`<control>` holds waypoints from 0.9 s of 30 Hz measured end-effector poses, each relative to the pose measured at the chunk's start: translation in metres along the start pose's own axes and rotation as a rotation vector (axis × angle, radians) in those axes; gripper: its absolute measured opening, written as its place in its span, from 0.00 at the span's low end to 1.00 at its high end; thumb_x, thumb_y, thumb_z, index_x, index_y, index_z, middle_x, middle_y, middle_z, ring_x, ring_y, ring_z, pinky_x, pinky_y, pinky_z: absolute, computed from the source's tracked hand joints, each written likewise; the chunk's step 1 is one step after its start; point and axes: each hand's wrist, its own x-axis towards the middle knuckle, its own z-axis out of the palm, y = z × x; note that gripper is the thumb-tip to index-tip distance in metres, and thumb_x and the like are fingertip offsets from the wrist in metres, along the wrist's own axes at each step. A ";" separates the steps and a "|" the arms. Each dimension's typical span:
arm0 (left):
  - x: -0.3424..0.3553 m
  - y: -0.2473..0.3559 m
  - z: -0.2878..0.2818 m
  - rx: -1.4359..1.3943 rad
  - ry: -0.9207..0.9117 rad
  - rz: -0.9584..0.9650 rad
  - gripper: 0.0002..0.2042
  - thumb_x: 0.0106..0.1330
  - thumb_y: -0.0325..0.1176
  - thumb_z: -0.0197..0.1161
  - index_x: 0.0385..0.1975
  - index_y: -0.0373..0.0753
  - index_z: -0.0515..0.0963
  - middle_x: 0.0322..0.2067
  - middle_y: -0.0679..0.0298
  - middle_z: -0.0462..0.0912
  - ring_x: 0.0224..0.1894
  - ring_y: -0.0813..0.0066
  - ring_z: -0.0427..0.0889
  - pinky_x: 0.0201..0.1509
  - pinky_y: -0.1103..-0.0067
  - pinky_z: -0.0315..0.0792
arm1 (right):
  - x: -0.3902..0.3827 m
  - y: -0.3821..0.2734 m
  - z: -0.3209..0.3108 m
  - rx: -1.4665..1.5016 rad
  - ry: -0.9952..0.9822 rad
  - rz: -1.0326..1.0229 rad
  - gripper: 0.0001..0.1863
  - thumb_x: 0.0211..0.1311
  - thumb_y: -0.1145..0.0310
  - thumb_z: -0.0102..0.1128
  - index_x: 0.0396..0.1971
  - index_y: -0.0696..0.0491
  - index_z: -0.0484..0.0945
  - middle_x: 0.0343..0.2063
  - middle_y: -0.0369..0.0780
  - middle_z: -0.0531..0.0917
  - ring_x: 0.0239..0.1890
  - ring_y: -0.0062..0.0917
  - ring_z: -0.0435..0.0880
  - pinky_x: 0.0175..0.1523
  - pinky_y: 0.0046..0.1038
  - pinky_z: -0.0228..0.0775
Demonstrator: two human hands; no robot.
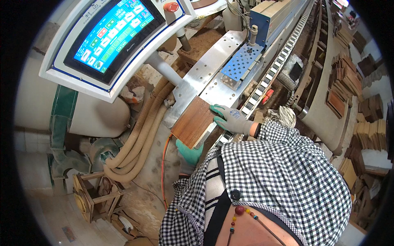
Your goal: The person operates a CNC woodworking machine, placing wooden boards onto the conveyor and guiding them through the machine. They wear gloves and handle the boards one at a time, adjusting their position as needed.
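A brown wood-grain board (pixel 193 121) lies at an angle on the near end of the machine's metal bed (pixel 195 88). My right hand (pixel 233 119), in a grey and green work glove, grips the board's right edge with its fingertips. At the near edge, my left hand (pixel 189 152) in a green-faced glove holds the board from below. The board covers most of its fingers. Farther along the bed sits a blue perforated plate (pixel 242 61) beside a slatted conveyor track (pixel 266 80).
A control panel with a lit screen (pixel 115 35) hangs at upper left, with a red button (pixel 171 7). Ribbed hoses (pixel 141 139) and an orange cable (pixel 165 172) run beside the bed. A wooden frame (pixel 96 197) stands lower left; board stacks (pixel 347 78) line the right.
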 end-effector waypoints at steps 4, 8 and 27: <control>0.001 0.000 -0.001 0.072 -0.001 0.068 0.27 0.79 0.45 0.49 0.68 0.32 0.63 0.66 0.53 0.73 0.65 0.60 0.75 0.68 0.65 0.72 | 0.006 0.014 0.006 0.641 0.067 0.115 0.29 0.73 0.60 0.58 0.71 0.50 0.69 0.61 0.41 0.80 0.56 0.31 0.82 0.64 0.32 0.72; 0.009 -0.005 -0.013 0.134 0.032 0.127 0.25 0.79 0.42 0.51 0.68 0.32 0.63 0.65 0.53 0.74 0.64 0.60 0.77 0.67 0.66 0.74 | 0.016 0.031 0.007 1.199 0.121 0.233 0.24 0.71 0.77 0.58 0.66 0.58 0.74 0.54 0.39 0.84 0.44 0.19 0.82 0.51 0.22 0.77; 0.035 -0.020 -0.077 0.411 0.081 0.365 0.24 0.62 0.34 0.74 0.54 0.29 0.73 0.53 0.52 0.83 0.51 0.60 0.85 0.56 0.67 0.77 | 0.041 0.126 -0.052 0.550 0.731 0.178 0.21 0.68 0.70 0.56 0.60 0.56 0.78 0.47 0.42 0.87 0.41 0.27 0.85 0.50 0.30 0.78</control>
